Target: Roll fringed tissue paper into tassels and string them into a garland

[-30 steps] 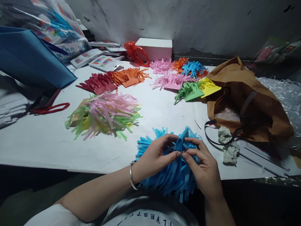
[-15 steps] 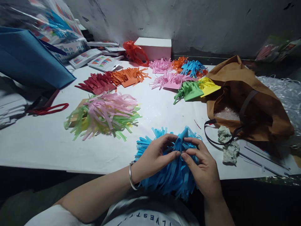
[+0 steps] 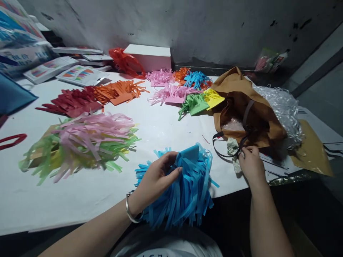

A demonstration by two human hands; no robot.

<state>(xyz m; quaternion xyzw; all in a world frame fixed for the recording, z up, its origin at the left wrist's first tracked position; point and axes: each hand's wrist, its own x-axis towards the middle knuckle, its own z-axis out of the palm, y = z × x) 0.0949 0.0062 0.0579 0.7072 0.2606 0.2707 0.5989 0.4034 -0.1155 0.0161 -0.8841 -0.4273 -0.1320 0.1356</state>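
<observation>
My left hand [image 3: 160,178] pinches the folded top of a blue tissue-paper tassel [image 3: 184,200] between thumb and fingers. The uncut blue fold stands up above the thumb, and its fringe strips hang toward me over the table's front edge. More blue fringe spreads out behind my left wrist. To the right, my right hand [image 3: 252,164] is at a crumpled pale green wad [image 3: 232,145], fingers curled against its right side beside a black strap. The fingertips are partly hidden, but they appear closed on the wad.
Pink and green fringes [image 3: 93,135] lie at left, behind them dark red [image 3: 72,101] and orange ones [image 3: 120,92]. Several smaller coloured tassels [image 3: 195,103] sit near the wall. A brown bag [image 3: 252,103] gapes open at right, with clear plastic strips [image 3: 278,110] and a white box [image 3: 150,57] behind.
My right hand has let go of the blue tassel and moved right to the crumpled wad. My left hand keeps hold of the tassel. The view has turned right.
</observation>
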